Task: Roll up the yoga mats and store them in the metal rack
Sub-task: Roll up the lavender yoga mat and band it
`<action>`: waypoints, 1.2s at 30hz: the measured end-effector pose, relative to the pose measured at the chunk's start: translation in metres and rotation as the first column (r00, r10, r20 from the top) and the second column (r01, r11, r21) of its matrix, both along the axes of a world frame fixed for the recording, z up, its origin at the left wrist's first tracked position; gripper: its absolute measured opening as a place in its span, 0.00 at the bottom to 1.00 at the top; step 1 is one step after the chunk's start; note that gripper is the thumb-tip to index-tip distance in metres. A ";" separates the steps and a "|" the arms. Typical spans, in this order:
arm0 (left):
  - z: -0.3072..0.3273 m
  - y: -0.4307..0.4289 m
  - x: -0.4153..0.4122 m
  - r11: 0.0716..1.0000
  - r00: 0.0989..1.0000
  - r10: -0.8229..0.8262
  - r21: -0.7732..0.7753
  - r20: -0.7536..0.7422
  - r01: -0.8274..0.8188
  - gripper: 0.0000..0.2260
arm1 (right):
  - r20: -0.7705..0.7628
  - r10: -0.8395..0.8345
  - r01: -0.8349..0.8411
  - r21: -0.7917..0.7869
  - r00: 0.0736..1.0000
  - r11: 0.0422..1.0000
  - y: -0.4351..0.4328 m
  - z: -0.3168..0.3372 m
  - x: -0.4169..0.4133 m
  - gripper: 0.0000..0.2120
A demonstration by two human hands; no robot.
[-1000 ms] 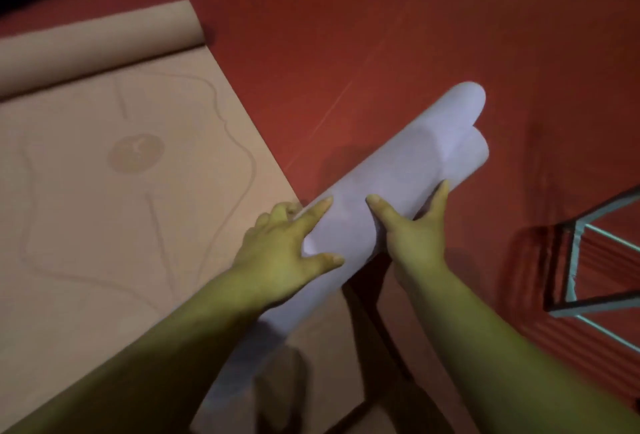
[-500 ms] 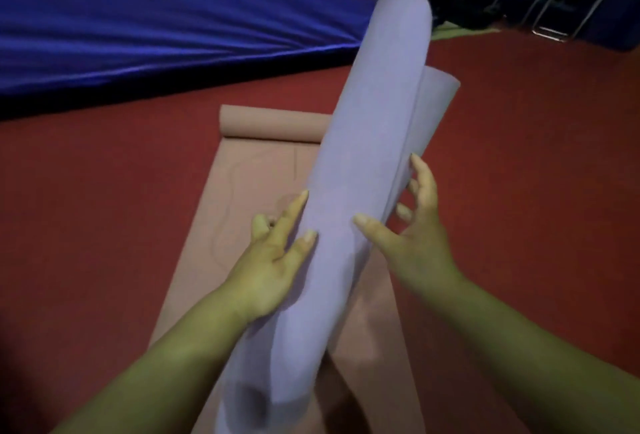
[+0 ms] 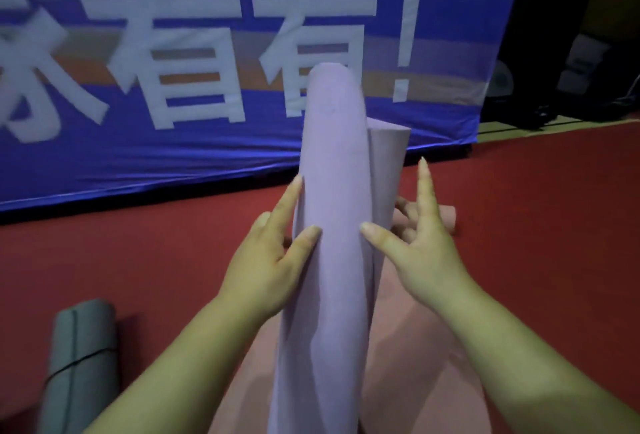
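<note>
A loosely rolled purple yoga mat stands nearly upright in front of me, its loose outer flap sticking out on the right. My left hand holds its left side, thumb on the front and forefinger straight along the edge. On the other side my right hand has its thumb on the front, its forefinger pointing up, and its other fingers behind the flap. A pink mat lies flat on the floor below, its far end rolled. The metal rack is out of view.
A grey rolled mat bound with a dark strap lies on the red floor at lower left. A blue banner with large white characters hangs along the back. Dark equipment stands at the far right.
The purple mat has swung from lying slanted to nearly upright, still between both hands. My view has risen from the floor to the banner, and the metal frame at right is gone from sight.
</note>
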State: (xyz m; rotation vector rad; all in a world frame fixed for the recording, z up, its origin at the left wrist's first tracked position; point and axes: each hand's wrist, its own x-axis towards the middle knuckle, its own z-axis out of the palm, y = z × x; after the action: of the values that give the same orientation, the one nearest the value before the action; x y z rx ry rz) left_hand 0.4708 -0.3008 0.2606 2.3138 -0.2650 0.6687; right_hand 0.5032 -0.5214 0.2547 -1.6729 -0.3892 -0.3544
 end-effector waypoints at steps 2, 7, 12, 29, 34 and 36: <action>0.013 0.009 -0.010 0.998 0.999 0.031 0.055 0.010 -0.032 0.31 | -0.014 0.043 -0.043 0.020 0.999 0.999 0.002 0.010 -0.003 0.52; 0.044 0.027 -0.023 1.000 0.999 -0.005 -0.020 0.049 0.006 0.37 | -0.007 0.039 -0.039 -0.029 0.999 0.999 0.012 0.035 -0.011 0.53; 0.099 0.040 -0.030 0.998 0.988 -0.042 0.032 -0.150 0.047 0.73 | -0.010 0.168 -0.167 -0.163 0.986 0.972 0.015 0.064 -0.022 0.59; 0.147 0.041 -0.115 0.982 0.983 -0.178 -0.056 0.035 0.180 0.41 | -0.051 0.492 -0.480 0.156 0.869 0.863 0.029 0.106 -0.121 0.31; 0.124 0.015 -0.137 0.970 0.974 -0.168 -0.152 0.155 0.191 0.32 | -0.057 0.351 -0.307 0.367 0.935 0.878 0.057 0.102 -0.135 0.20; 0.103 0.007 -0.142 0.973 0.968 -0.132 -0.160 0.212 0.168 0.27 | -0.050 0.326 -0.286 0.364 0.944 0.886 0.059 0.095 -0.140 0.20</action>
State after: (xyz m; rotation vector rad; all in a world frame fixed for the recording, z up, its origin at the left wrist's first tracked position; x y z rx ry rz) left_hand 0.3286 -0.2942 0.3637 2.0364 -0.4515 0.8144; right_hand 0.3633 -0.4626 0.3496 -1.2473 -0.4706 -0.0859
